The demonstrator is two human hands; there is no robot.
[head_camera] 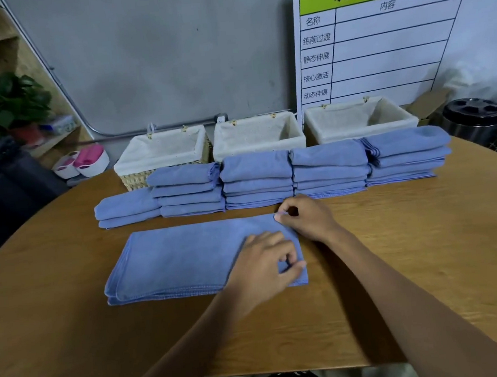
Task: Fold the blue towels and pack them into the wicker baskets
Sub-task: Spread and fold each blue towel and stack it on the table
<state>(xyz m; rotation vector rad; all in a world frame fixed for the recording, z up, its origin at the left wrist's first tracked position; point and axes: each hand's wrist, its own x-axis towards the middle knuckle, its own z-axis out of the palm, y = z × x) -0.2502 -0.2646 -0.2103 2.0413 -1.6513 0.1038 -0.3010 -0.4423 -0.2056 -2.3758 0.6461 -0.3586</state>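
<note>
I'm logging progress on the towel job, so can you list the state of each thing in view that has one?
Front towel: partly folded, flat on the table.
Left hand: pinches the towel's near right corner.
Right hand: pinches its far right corner.
Towel stacks: folded, not yet packed.
Three wicker baskets: lined, no towels visible inside.

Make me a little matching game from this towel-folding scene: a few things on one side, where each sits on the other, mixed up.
Things:
1. Half-folded towel
2. Towel stacks
3. Baskets
4. Potted plant

Places:
A. along the wall, behind the stacks
B. on a shelf at far left
C. under both hands, nearest the person
D. in a row across the table's middle

Pairs: 1-C, 2-D, 3-A, 4-B
</note>
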